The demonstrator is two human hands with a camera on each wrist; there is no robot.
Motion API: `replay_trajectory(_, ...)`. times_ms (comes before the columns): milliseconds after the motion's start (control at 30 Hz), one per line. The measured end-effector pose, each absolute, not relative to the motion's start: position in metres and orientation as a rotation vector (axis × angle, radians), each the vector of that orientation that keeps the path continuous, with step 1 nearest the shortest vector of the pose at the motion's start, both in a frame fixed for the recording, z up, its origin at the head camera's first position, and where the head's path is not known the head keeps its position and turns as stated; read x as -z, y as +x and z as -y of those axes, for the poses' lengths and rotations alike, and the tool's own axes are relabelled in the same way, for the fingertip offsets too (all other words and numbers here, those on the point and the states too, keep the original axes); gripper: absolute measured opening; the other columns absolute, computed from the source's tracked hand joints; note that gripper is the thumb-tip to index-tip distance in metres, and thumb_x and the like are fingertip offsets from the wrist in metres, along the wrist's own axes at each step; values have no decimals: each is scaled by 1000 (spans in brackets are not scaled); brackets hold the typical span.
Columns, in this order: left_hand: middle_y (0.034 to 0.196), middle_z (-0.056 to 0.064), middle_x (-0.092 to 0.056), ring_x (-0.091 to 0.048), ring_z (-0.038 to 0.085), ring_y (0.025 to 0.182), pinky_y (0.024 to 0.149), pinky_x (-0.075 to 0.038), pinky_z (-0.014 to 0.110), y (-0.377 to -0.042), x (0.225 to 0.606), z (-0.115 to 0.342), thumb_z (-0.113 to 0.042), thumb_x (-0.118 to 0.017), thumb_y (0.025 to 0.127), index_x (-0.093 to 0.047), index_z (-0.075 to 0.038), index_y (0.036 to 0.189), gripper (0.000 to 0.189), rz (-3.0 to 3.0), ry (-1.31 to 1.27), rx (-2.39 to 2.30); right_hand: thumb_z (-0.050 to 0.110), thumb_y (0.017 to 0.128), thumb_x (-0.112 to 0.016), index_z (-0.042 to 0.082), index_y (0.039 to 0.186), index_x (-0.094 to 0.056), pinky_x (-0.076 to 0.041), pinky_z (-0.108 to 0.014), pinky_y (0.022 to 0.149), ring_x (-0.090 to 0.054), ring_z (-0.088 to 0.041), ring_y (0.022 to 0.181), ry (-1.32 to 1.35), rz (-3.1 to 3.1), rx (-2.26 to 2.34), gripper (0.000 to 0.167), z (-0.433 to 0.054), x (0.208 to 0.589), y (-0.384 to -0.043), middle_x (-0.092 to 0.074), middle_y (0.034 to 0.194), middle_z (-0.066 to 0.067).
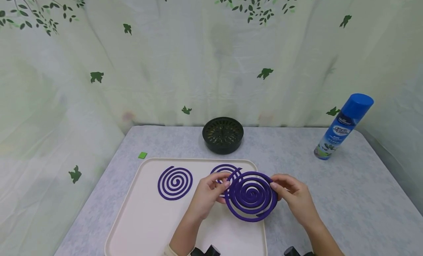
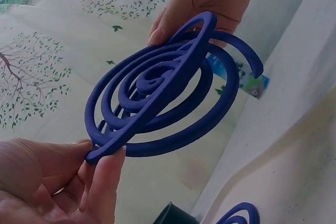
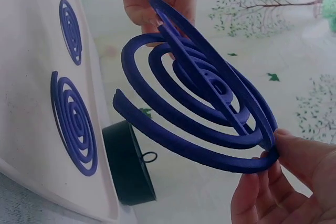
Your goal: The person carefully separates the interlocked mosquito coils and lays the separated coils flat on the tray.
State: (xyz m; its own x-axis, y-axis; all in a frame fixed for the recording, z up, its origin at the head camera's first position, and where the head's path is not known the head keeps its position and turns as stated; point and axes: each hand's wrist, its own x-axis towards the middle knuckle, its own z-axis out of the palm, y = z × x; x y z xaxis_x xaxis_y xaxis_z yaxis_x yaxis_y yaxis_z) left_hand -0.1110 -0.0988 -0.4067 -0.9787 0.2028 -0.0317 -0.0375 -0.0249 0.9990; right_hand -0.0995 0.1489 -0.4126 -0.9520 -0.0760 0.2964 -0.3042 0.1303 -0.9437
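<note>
A pair of purple mosquito coils (image 1: pixel 252 196), nested and partly pulled apart from each other, is held up over the tray's right edge. My left hand (image 1: pixel 206 193) pinches the pair's left rim between thumb and fingers. On the opposite rim, my right hand (image 1: pixel 295 199) pinches with thumb and fingertips. Both wrist views show the turns of the held coils (image 2: pixel 157 80) spread at an angle, with loose outer ends sticking out. One single coil (image 1: pixel 175 183) lies flat on the white tray (image 1: pixel 145 219). Another coil (image 1: pixel 224 165) lies behind my left hand, partly hidden.
A round black coil holder (image 1: pixel 223 135) with a slotted top stands behind the tray. To the right, a blue spray can (image 1: pixel 342 127) stands on the grey table. A small green square (image 1: pixel 142 155) lies by the tray's back left corner. A leaf-printed curtain hangs behind.
</note>
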Motion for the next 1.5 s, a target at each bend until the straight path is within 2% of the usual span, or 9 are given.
replay_trajectory(233, 85, 7, -50, -48, 16, 66, 47, -53, 28, -110, 409, 97, -5, -60, 86, -61, 0, 108, 22, -2100, 173, -2143, -7, 82, -60, 2, 98, -62, -51, -27, 50, -54, -12, 69, 482, 2279, -1790, 18, -152, 410, -97, -59, 84, -3)
replay_trajectory(400, 84, 7, -50, -48, 15, 66, 47, -52, 28, -110, 408, 96, -5, -60, 86, -61, 1, 107, 22, -2110, 187, -2142, -11, 76, -64, 6, 99, -63, -50, -23, 56, -54, -11, 75, 625, 2311, -1603, 29, -154, 410, -96, -58, 88, -3)
replay_trajectory(500, 84, 7, -49, -48, 15, 66, 47, -52, 27, -109, 407, 96, -5, -59, 86, -61, 1, 107, 22, -2116, 186, -2139, -10, 76, -65, 7, 99, -63, -49, -22, 59, -54, -11, 77, 665, 2314, -1539, 28, -154, 408, -96, -59, 89, -1)
replay_trajectory(833, 86, 6, -49, -48, 11, 67, 52, -54, 34, -111, 407, 95, -7, -60, 86, -61, -4, 109, 23, -2159, 152, -2160, 3, 85, -60, 10, 104, -60, -52, -26, 56, -57, -10, 80, 592, 2441, -1572, 20, -152, 410, -96, -60, 94, 1)
replay_trajectory(1033, 86, 5, -50, -47, 10, 68, 53, -54, 36, -108, 398, 92, -2, -59, 86, -61, -1, 107, 22, -2207, 143, -2148, 8, 86, -60, 6, 99, -62, -53, -26, 60, -59, -12, 75, 494, 2492, -1608, 14, -150, 409, -96, -62, 88, 0)
replay_trajectory(1233, 86, 6, -49, -46, 10, 67, 54, -54, 37, -100, 382, 88, 1, -57, 86, -61, 2, 106, 20, -2271, 135, -2121, 9, 85, -61, 5, 98, -62, -53, -24, 61, -60, -12, 73, 447, 2522, -1647, 13, -147, 408, -95, -64, 86, 0)
replay_trajectory(1500, 88, 7, -49, -46, 10, 68, 55, -53, 41, -100, 382, 88, 0, -57, 87, -61, 1, 106, 20, -2272, 146, -2127, 5, 83, -62, 1, 99, -63, -53, -25, 58, -60, -13, 69, 415, 2458, -1714, 16, -145, 412, -97, -64, 81, -3)
